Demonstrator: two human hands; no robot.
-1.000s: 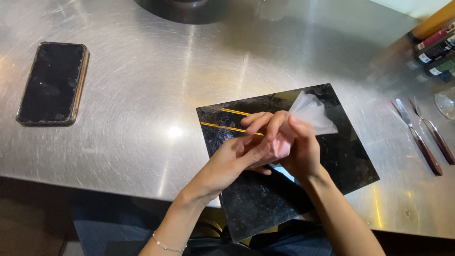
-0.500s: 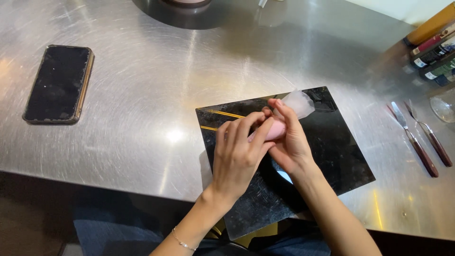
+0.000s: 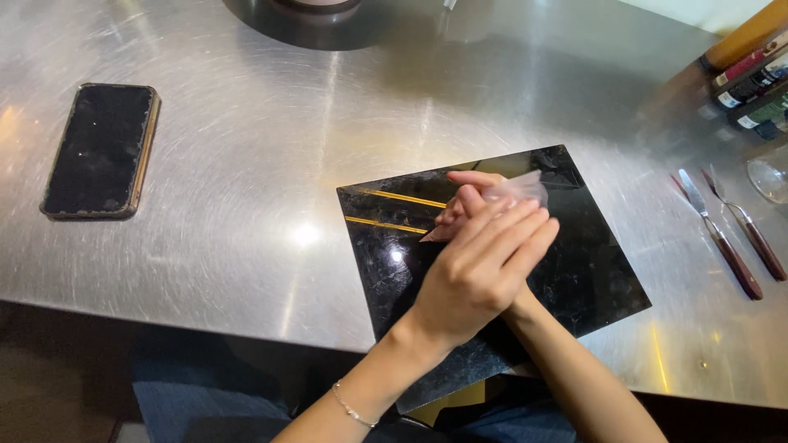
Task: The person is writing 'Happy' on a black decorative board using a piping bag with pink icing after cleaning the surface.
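A dark rectangular phone (image 3: pixel 100 152) lay far left on the brushed steel table (image 3: pixel 271 123). On the glossy black square board (image 3: pixel 574 271), the left hand (image 3: pixel 476 275) lay flat over the right hand (image 3: pixel 469 201), whose fingers pinched a pink-tipped clear plastic piping bag (image 3: pixel 513 190), its long axis running up-right, directly beneath both palms. Two wooden-handled palette knives (image 3: pixel 730 234) sat far right.

L hand (image 3: pixel 480 275) flat over R hand (image 3: pixel 464 201)

surface: brushed steel table (image 3: pixel 246 213), kinda scuffed
left: black phone (image 3: pixel 100 151)
middle: glossy black slab (image 3: pixel 591 271)
right: two palette knives (image 3: pixel 726 234)
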